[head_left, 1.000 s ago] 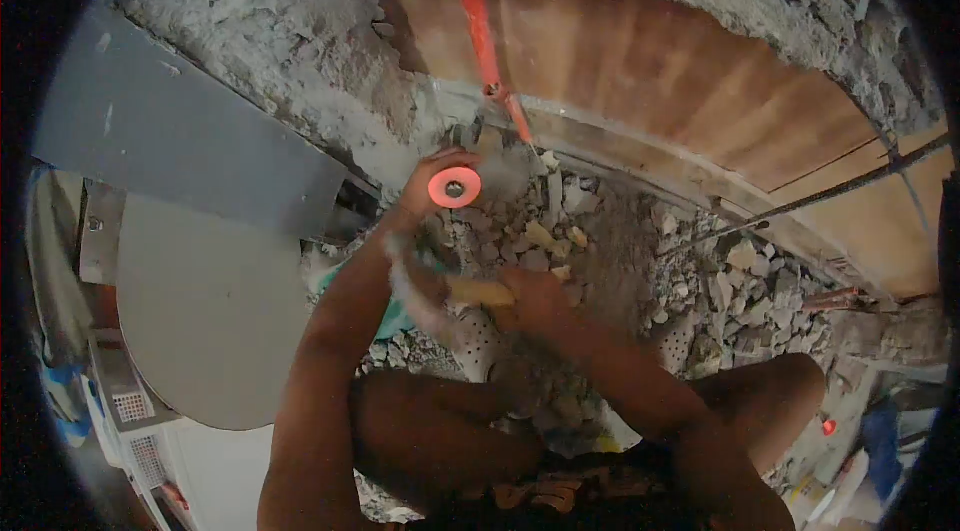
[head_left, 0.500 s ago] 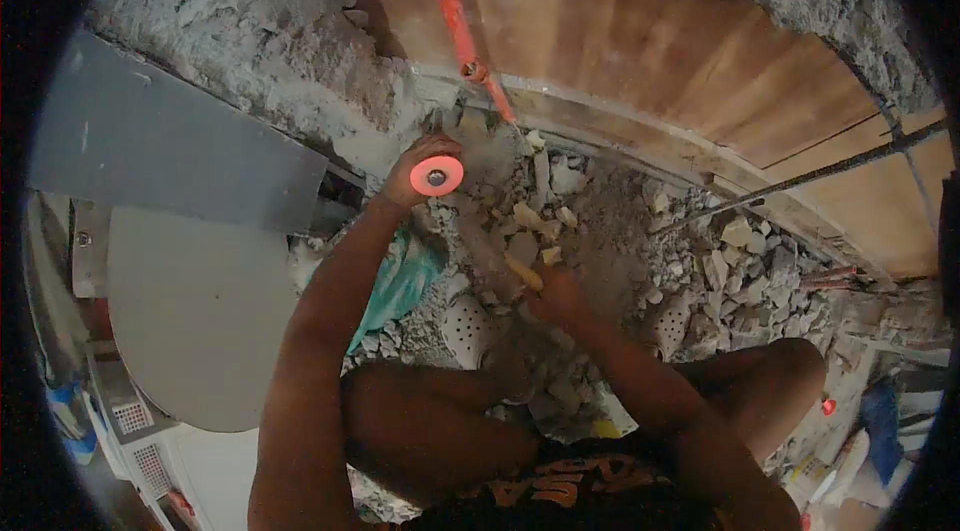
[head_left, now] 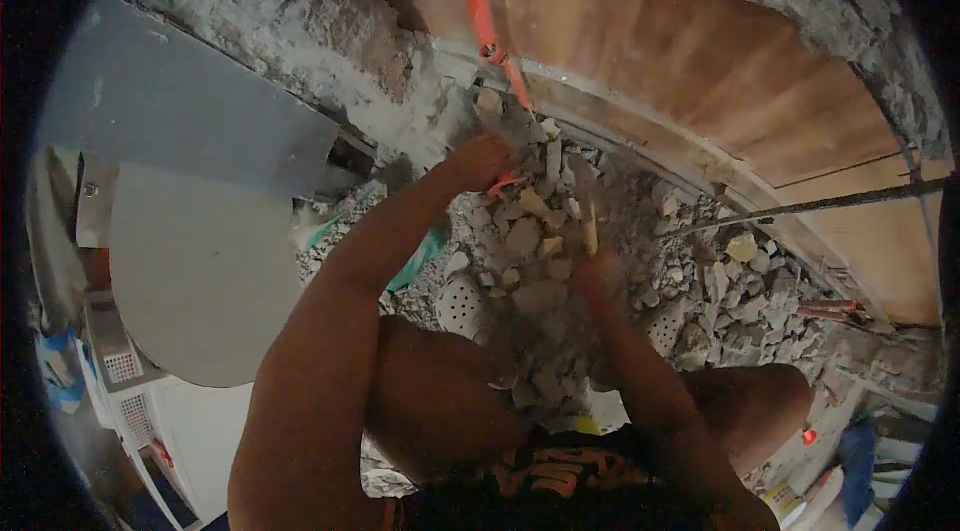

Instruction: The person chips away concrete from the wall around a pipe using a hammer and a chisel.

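Head view: we see the left hand (head_left: 482, 163) wrapped around a red-guarded chisel (head_left: 506, 183), the right hand (head_left: 597, 276) gripping a blurred hammer (head_left: 590, 228), both over rubble (head_left: 735, 286) near the wooden panel's (head_left: 680, 81) lower edge; an off-line swing could strike our left knuckles.

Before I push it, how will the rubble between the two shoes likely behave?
The rubble will probably shift piecemeal, since it lies in separate chunks. Its angular edges suggest catching or tipping rather than rolling. Its broken look hints at brittleness.
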{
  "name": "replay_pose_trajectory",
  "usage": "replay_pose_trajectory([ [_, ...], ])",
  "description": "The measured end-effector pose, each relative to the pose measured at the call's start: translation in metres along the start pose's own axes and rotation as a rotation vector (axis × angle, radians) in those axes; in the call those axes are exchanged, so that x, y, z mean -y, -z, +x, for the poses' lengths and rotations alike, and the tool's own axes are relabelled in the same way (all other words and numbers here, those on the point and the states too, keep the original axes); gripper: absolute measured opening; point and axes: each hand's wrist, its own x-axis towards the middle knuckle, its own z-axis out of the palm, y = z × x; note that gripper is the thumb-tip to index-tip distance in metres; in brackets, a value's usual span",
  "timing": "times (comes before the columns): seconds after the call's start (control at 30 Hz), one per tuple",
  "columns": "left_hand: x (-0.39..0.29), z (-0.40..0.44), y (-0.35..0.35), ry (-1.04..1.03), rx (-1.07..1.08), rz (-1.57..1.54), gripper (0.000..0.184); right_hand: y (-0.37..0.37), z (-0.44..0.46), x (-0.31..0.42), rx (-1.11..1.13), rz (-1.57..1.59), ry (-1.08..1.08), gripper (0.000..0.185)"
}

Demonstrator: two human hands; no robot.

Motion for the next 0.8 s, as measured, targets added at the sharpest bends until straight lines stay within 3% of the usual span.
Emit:
replay_pose_trajectory([
  [0.07,0.003,0.004,0.027,0.017,0.054,0.017,0.035,0.054,0.011,0.081,0.033,0.111,-0.534,0.027],
  [0.13,0.007,0.001,0.053,-0.098,-0.275,-0.261,0.026,0.056,0.019,0.056,0.036,0.156,-0.452,0.029],
  [0.17,0.017,-0.006,0.05,0.081,-0.57,-0.966,0.021,0.055,0.021,0.042,0.049,0.195,-0.388,0.031],
  [0.23,0.052,-0.056,0.044,0.478,-0.875,-1.394,0.013,0.047,0.021,0.026,0.036,0.035,-0.366,0.032],
  [0.3,0.075,-0.074,0.074,0.585,-1.046,-0.938,0.011,0.036,0.023,0.019,0.017,-0.127,-0.302,0.034],
  [0.37,0.061,-0.067,0.129,0.529,-1.288,-0.957,0.012,0.029,0.024,0.011,-0.042,-0.234,-0.101,0.033],
  [0.4,0.052,-0.067,0.144,0.518,-1.397,-1.12,0.012,0.034,0.023,0.025,-0.046,-0.237,-0.102,0.033],
  [0.5,0.035,-0.065,0.156,0.56,-1.278,-0.866,0.01,0.038,0.015,0.059,0.18,-0.06,-0.336,0.033],
  [0.57,0.04,-0.066,0.149,0.564,-1.058,-0.321,0.01,0.013,0.015,0.033,0.068,-0.099,-0.087,0.032],
  [0.6,0.04,-0.061,0.141,0.568,-1.061,-0.324,0.01,0.006,0.015,0.028,0.029,-0.115,-0.003,0.032],
  [0.67,0.038,-0.046,0.115,0.407,-1.058,-0.837,0.016,-0.001,0.011,0.021,-0.006,-0.108,-0.037,0.035],
  [0.7,0.05,-0.043,0.07,0.488,-0.949,-0.907,0.02,0.001,0.009,0.021,-0.005,-0.115,-0.038,0.035],
  [0.8,0.035,-0.027,-0.012,-0.154,-0.271,-0.903,0.026,0.014,0.012,0.04,0.089,-0.216,0.009,0.04],
])
